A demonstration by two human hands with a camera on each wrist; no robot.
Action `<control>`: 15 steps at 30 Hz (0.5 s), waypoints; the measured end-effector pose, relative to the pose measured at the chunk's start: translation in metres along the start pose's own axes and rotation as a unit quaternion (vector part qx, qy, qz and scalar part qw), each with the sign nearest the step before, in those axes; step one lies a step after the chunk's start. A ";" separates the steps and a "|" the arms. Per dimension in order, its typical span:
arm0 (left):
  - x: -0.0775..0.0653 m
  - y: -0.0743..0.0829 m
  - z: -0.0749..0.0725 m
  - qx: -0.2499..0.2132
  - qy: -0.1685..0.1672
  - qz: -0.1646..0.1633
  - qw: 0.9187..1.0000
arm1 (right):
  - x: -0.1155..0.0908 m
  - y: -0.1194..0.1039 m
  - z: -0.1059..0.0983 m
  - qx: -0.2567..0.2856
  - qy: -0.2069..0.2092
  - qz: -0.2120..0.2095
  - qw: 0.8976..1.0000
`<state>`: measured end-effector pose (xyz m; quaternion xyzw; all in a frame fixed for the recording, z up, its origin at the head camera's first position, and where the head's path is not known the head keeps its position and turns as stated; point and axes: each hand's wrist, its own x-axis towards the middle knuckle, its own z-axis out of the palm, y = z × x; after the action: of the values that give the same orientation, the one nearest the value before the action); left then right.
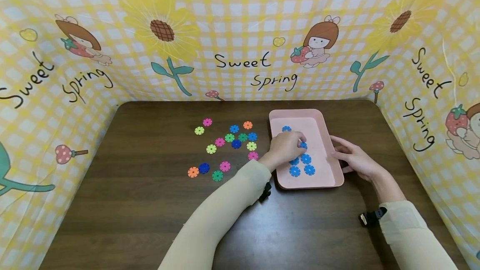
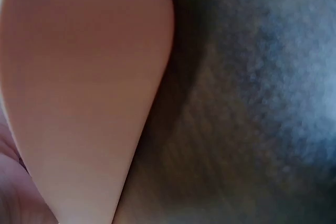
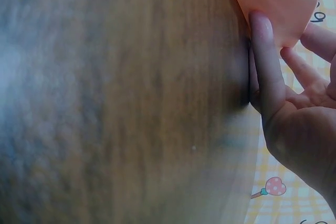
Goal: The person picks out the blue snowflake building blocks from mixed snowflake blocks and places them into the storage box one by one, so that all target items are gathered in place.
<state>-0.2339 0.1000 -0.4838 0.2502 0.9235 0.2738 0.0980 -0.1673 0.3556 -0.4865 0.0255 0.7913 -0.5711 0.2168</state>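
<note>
Over the pink tray (image 1: 318, 178), my left hand (image 1: 282, 147) pinches a blue snowflake disc (image 1: 303, 146) between thumb and index finger. Several other blue snowflake discs (image 1: 309, 170) lie on the tray floor, some partly hidden by this hand. In the left wrist view the tray's wall (image 2: 89, 77) blocks most of the hand. My right hand (image 1: 354, 159) touches the outside of the tray's right wall with its thumb and extended fingers. The right wrist view shows that hand's thumb (image 3: 265, 51) against the pink wall.
Left of the tray, pink, orange, yellow, green and blue snowflake discs (image 1: 225, 166) lie scattered on the dark wooden table (image 1: 123, 186). A yellow checked cloth (image 1: 240, 20) stands around the table's back and sides.
</note>
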 end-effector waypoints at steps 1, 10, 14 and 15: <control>0.000 0.000 0.001 0.006 -0.001 0.000 1.000 | 0.000 0.000 0.000 -0.001 0.000 0.000 1.000; 0.001 -0.001 0.004 0.045 -0.002 0.012 0.999 | 0.001 0.000 0.000 -0.002 0.000 -0.003 1.000; -0.001 -0.002 0.003 0.023 0.004 0.023 0.999 | 0.000 0.000 0.001 -0.002 0.002 0.000 1.000; -0.002 -0.002 0.002 0.014 0.007 0.027 0.999 | 0.000 0.000 0.001 -0.003 0.002 0.001 1.000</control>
<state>-0.2328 0.0985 -0.4868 0.2748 0.9208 0.2647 0.0805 -0.1668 0.3547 -0.4863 0.0269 0.7936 -0.5684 0.2155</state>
